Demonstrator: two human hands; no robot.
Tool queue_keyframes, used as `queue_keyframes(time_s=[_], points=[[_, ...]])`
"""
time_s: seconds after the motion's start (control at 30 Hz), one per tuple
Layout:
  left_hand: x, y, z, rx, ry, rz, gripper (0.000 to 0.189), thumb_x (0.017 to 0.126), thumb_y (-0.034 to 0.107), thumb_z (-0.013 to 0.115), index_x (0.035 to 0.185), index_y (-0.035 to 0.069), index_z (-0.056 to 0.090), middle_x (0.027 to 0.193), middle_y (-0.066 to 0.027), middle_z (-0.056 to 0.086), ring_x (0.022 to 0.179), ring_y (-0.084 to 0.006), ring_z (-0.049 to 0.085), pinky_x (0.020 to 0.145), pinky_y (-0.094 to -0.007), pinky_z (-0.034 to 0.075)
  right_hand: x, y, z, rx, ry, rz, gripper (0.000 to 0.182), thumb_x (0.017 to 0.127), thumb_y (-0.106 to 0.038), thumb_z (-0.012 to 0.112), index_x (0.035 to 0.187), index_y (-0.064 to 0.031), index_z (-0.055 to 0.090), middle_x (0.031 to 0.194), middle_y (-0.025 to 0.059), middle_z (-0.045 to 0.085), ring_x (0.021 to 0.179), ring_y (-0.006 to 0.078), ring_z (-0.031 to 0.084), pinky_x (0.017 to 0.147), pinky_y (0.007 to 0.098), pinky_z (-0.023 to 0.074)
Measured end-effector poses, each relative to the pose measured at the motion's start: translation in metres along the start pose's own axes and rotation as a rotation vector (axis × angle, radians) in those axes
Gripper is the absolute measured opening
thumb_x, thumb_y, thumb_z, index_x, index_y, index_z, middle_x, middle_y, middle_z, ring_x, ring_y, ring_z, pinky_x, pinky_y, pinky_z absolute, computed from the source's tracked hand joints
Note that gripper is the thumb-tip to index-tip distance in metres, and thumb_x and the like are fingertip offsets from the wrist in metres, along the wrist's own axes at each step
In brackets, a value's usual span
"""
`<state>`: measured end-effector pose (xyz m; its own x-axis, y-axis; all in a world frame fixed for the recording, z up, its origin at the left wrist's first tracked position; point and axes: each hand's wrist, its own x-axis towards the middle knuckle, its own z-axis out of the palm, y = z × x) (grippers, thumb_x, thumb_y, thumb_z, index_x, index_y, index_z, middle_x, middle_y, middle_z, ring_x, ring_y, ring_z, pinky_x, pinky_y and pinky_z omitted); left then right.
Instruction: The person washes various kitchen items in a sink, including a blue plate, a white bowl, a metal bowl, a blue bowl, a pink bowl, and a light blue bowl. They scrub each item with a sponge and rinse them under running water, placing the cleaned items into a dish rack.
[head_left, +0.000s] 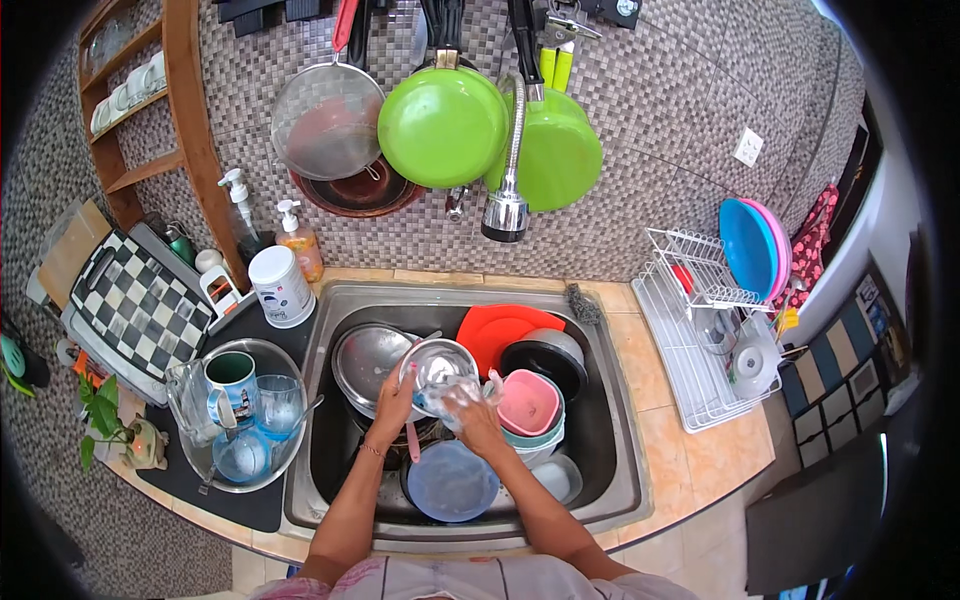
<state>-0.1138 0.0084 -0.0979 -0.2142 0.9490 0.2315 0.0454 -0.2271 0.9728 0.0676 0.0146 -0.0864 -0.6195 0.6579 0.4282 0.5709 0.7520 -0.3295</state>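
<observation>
My left hand (394, 405) grips the rim of a small metal bowl (442, 364), tilted over the sink. Against the bowl's lower right side, my right hand (474, 421) holds a soapy, pale scrubbing cloth or mesh (452, 397). Below both hands rests a translucent blue bowl (453, 484). To their left lies a round metal pan or lid (364, 364). Right of them sit a pink square bowl (529, 403) stacked in other bowls, a black bowl (540, 367) and a red plate (480, 330). A clear container (559, 478) stands at the sink's lower right.
A metal basin (281, 469) with a mug and glasses stands left of the sink (637, 450). The faucet head (505, 214) hangs above the back edge. A steel scourer (583, 304) lies at the back right corner; a white dish rack (712, 420) stands right.
</observation>
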Motion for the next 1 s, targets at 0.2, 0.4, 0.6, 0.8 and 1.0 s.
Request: queue_keyframes(time_s=[0.2, 0.4, 0.6, 0.8, 1.0], points=[[-0.011, 0.003, 0.031, 0.146, -0.007, -0.101, 0.048, 0.101, 0.026, 0.038, 0.144, 0.007, 0.033, 0.132, -0.0199, 0.051, 0.122, -0.0279, 0.048, 0.101, -0.0347, 0.036, -0.009, 0.006, 0.03, 0.091, 0.086, 0.139, 0.052, 0.064, -0.006, 0.07, 0.115, -0.0043, 0.06, 0.122, 0.0212, 0.057, 0.113, 0.0369, 0.054, 0.102, 0.0478, 0.0344], [0.0, 0.007, -0.004, 0.01, -0.11, -0.062, 0.05, 0.101, 0.031, 0.04, 0.141, 0.001, 0.036, 0.13, -0.0133, 0.053, 0.118, -0.0206, 0.048, 0.102, -0.0318, 0.035, -0.002, 0.001, 0.007, -0.01, -0.023, 0.085, 0.055, 0.064, -0.007, 0.072, 0.118, -0.0057, 0.059, 0.12, 0.0159, 0.058, 0.115, 0.0347, 0.053, 0.104, 0.0449, 0.0346], [-0.004, -0.027, 0.017, 0.065, -0.058, -0.106, 0.05, 0.101, 0.03, 0.04, 0.142, 0.003, 0.033, 0.131, -0.0188, 0.052, 0.122, -0.0267, 0.048, 0.103, -0.0347, 0.035, -0.001, -0.002, 0.016, 0.021, 0.132, 0.037, 0.039, 0.074, -0.023, 0.07, 0.108, -0.0053, 0.065, 0.113, 0.0166, 0.062, 0.11, 0.0331, 0.056, 0.107, 0.054, 0.0209], [-0.002, 0.016, -0.001, 0.332, 0.016, 0.003, 0.049, 0.101, 0.035, 0.039, 0.136, 0.001, 0.043, 0.123, -0.0208, 0.057, 0.116, -0.0259, 0.052, 0.099, -0.0345, 0.037, 0.003, 0.005, 0.007, -0.17, 0.128, 0.099, 0.027, 0.094, -0.031, 0.049, 0.109, -0.0205, 0.069, 0.119, 0.0103, 0.061, 0.121, 0.0276, 0.049, 0.106, 0.0621, 0.0076], [-0.01, 0.012, 0.015, 0.289, -0.08, -0.092, 0.049, 0.099, 0.038, 0.041, 0.136, 0.005, 0.045, 0.126, -0.0228, 0.056, 0.121, -0.0339, 0.051, 0.1, -0.0374, 0.037, 0.002, 0.005, 0.011, -0.348, 0.178, 0.198, 0.039, 0.089, -0.036, 0.05, 0.121, -0.0175, 0.062, 0.138, 0.0141, 0.045, 0.131, 0.0367, 0.036, 0.104, 0.067, 0.0094]])
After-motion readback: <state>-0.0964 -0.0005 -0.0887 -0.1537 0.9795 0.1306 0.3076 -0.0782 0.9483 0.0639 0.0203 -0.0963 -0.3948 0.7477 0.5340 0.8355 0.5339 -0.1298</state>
